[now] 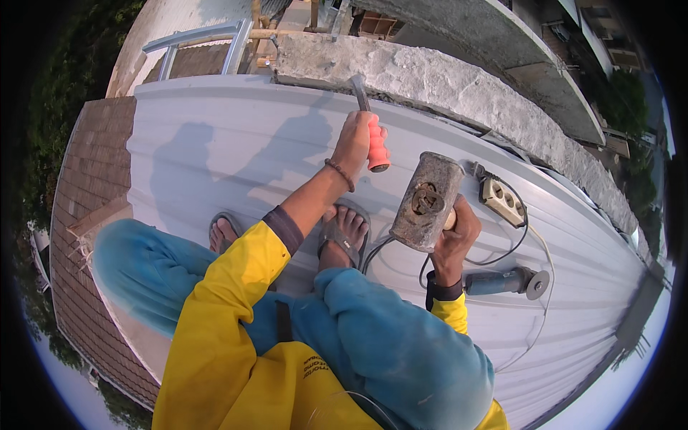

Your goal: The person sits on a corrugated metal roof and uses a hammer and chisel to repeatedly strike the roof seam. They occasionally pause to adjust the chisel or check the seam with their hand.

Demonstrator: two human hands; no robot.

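Note:
My left hand (349, 149) is wrapped round the orange ribbed grip of a chisel (378, 149). The chisel's metal blade points away from me, its tip at the near edge of a rough concrete ledge (430, 75); whether it touches is hard to tell. In my right hand (459, 242) is a club hammer (433, 197), gripped by its light handle, most of which is hidden. Its worn, heavy head is raised to the right of the chisel's butt end, apart from it.
Under my sandalled feet lies a pale corrugated metal roof (265, 168). At right are an angle grinder (494, 282) and a white power strip (503, 202) with trailing cables. Brown roof tiles (89, 236) slope off at left. A metal frame (233, 46) stands at the far left.

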